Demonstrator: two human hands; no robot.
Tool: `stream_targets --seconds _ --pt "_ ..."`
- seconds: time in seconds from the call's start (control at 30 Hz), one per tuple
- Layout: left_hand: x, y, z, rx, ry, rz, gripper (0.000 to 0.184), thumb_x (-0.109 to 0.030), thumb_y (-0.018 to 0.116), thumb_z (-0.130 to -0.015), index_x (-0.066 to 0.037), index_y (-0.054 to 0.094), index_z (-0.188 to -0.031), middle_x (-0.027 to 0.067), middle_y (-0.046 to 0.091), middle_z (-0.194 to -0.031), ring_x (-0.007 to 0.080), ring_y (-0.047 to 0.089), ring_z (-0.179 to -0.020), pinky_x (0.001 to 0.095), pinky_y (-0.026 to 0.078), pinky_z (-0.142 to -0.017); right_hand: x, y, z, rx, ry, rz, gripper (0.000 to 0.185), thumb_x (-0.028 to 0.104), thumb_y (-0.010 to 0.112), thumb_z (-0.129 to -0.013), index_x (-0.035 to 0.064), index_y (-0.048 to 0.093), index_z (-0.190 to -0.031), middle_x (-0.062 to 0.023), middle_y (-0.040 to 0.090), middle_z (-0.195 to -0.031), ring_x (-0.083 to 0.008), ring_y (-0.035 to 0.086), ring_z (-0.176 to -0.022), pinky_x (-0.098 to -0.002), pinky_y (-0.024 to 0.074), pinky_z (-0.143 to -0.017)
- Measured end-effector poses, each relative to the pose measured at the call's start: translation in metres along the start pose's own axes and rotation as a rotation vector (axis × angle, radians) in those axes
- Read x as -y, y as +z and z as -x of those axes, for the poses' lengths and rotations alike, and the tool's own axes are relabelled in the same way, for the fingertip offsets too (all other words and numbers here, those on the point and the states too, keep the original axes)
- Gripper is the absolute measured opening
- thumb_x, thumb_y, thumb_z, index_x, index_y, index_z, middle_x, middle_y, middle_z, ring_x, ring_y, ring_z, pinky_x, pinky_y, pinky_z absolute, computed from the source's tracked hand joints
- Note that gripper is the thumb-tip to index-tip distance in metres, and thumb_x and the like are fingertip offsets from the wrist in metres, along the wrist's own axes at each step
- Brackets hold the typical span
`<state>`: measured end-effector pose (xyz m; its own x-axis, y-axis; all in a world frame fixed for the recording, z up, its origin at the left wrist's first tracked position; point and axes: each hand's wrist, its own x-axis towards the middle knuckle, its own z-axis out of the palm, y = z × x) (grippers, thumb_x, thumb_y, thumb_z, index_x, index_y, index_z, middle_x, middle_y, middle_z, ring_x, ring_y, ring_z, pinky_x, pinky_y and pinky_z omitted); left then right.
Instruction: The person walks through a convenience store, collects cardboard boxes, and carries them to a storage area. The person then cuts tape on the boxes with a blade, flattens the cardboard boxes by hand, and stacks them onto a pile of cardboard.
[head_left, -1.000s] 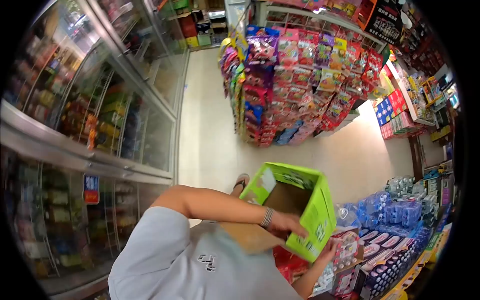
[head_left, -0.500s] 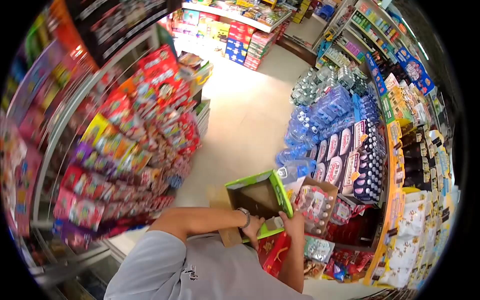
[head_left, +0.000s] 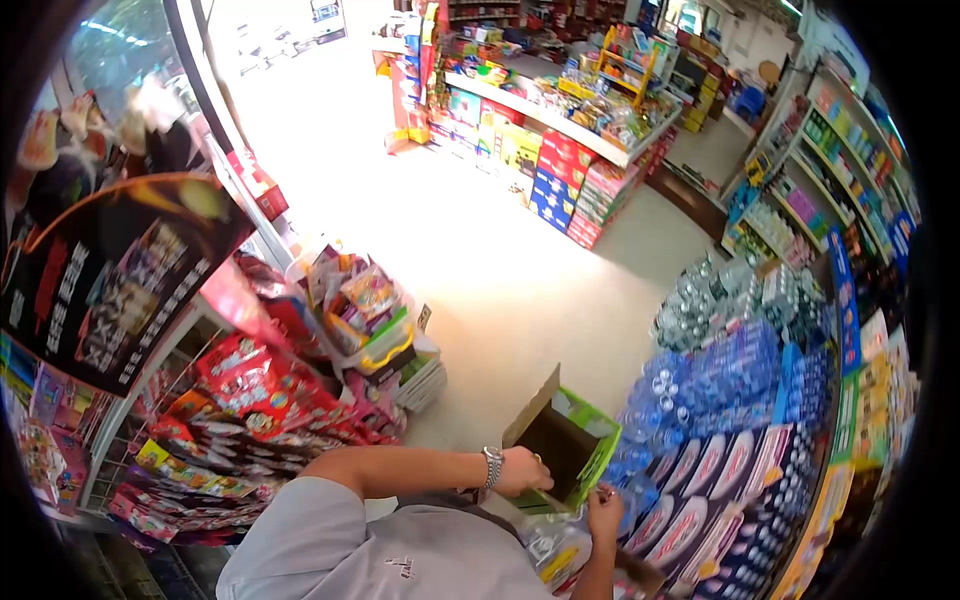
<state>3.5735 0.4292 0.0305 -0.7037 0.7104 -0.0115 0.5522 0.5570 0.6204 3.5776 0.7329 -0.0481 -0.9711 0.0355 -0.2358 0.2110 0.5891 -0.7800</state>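
Likely handling open green carton [head_left: 573,447] between fingers | left hand [head_left: 523,472] curled, right hand [head_left: 604,512] bent; holds unclear | needs steadying

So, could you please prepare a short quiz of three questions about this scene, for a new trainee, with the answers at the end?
1. Open question: What colour is the inside of the green box?
2. True or false: The box is far away from both of the person's hands.
3. Multiple choice: At which wrist is the silver band worn?
A) right
B) left
C) both

Key:
1. Brown.
2. False: the left hand and the right hand are both close to it.
3. B, left.
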Motion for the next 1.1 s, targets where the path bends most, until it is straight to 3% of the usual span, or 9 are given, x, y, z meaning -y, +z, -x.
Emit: stream_targets --seconds 0.13,0.33,0.37,0.6,0.67,0.8,0.87,0.97,1.1 --pt "0.053 -0.058 -0.062 -0.054 0.367 -0.207 0.014 -0.014 0.065 -0.069 -0.011 0.059 -0.081 0.0040 0.061 -0.081 0.0273 0.062 -0.083 0.0398 0.050 -0.073 0.102 -0.024 -0.094 0.165 -0.539 0.565 0.042 0.019 0.080 -0.074 -0.0008 0.064 -0.108 -0.0178 0.067 -0.097 -0.0288 0.066 -0.087 -0.0408 0.0516 -0.081" --pt "0.154 -0.141 -0.175 -0.261 0.751 -0.299 0.013 -0.022 0.064 -0.069 -0.013 0.056 -0.074 0.0010 0.056 -0.077 0.0228 0.058 -0.084 0.0376 0.048 -0.071 0.062 -0.009 -0.276 1.299 -0.038 0.922 0.087 0.067 0.064 -0.077 -0.0008 0.055 -0.130 -0.0228 0.058 -0.128 -0.0372 0.058 -0.114 -0.0396 0.0450 -0.099" --pt "0.169 -0.163 -0.197 -0.298 0.759 -0.268 0.015 -0.024 0.065 -0.067 -0.012 0.056 -0.072 0.0017 0.055 -0.077 0.0230 0.057 -0.084 0.0378 0.048 -0.073 0.066 -0.022 -0.287 1.275 -0.195 0.733 0.080 0.065 0.063 -0.079 0.0028 0.057 -0.129 -0.0197 0.060 -0.128 -0.0365 0.058 -0.113 -0.0406 0.0454 -0.097" --pt "0.290 -0.253 -0.349 -0.319 0.738 -0.233 0.019 -0.024 0.068 -0.066 -0.010 0.061 -0.077 0.0078 0.060 -0.089 0.0306 0.058 -0.094 0.0417 0.051 -0.078 0.063 -0.051 -0.385 1.083 0.294 0.182 0.056 0.051 0.060 -0.089 0.0075 0.063 -0.124 -0.0142 0.066 -0.117 -0.0240 0.063 -0.096 -0.0368 0.0493 -0.084" --pt "0.319 -0.272 -0.389 -0.238 0.688 -0.249 0.018 -0.023 0.068 -0.067 -0.010 0.060 -0.077 0.0089 0.060 -0.089 0.0315 0.059 -0.094 0.0428 0.051 -0.078 0.086 -0.051 -0.420 0.664 -0.117 0.398 0.050 0.047 0.060 -0.088 0.0052 0.067 -0.115 -0.0180 0.068 -0.104 -0.0303 0.065 -0.087 -0.0397 0.0508 -0.077" --pt "0.391 -0.270 -0.461 -0.111 0.543 -0.238 0.018 -0.022 0.067 -0.070 -0.011 0.061 -0.083 0.0103 0.061 -0.094 0.0322 0.058 -0.096 0.0432 0.050 -0.082 0.155 -0.067 -0.511 -0.079 -0.301 0.626 0.042 0.045 0.065 -0.081 0.0032 0.067 -0.077 -0.0193 0.065 -0.074 -0.0366 0.063 -0.067 -0.0475 0.0493 -0.063" --pt "0.429 -0.275 -0.498 -0.020 0.444 -0.255 0.019 -0.021 0.065 -0.071 -0.012 0.062 -0.087 0.0107 0.061 -0.099 0.0321 0.058 -0.099 0.0428 0.050 -0.086 0.178 -0.081 -0.579 0.000 -0.314 0.619 0.042 0.044 0.065 -0.082 0.0045 0.064 -0.067 -0.0179 0.062 -0.068 -0.0348 0.061 -0.061 -0.0467 0.0473 -0.057" --pt "0.473 -0.305 -0.558 -0.058 0.274 -0.230 0.020 -0.018 0.066 -0.072 -0.011 0.061 -0.090 0.0117 0.060 -0.105 0.0321 0.058 -0.102 0.0428 0.049 -0.090 0.225 -0.111 -0.678 -0.121 -0.980 0.560 0.041 0.028 0.073 -0.081 0.0108 0.047 -0.054 -0.0097 0.047 -0.054 -0.0288 0.052 -0.050 -0.0409 0.0402 -0.047" --pt "0.504 -0.357 -0.599 -0.016 -0.015 -0.183 0.051 -0.017 0.070 -0.068 -0.010 0.056 -0.116 0.0142 0.058 -0.112 0.0336 0.056 -0.105 0.0436 0.047 -0.093 0.311 -0.156 -0.787 -0.125 -1.249 0.407 0.051 0.013 0.077 -0.077 0.0148 0.030 -0.057 -0.0028 0.031 -0.053 -0.0210 0.044 -0.047 -0.0362 0.0334 -0.044"
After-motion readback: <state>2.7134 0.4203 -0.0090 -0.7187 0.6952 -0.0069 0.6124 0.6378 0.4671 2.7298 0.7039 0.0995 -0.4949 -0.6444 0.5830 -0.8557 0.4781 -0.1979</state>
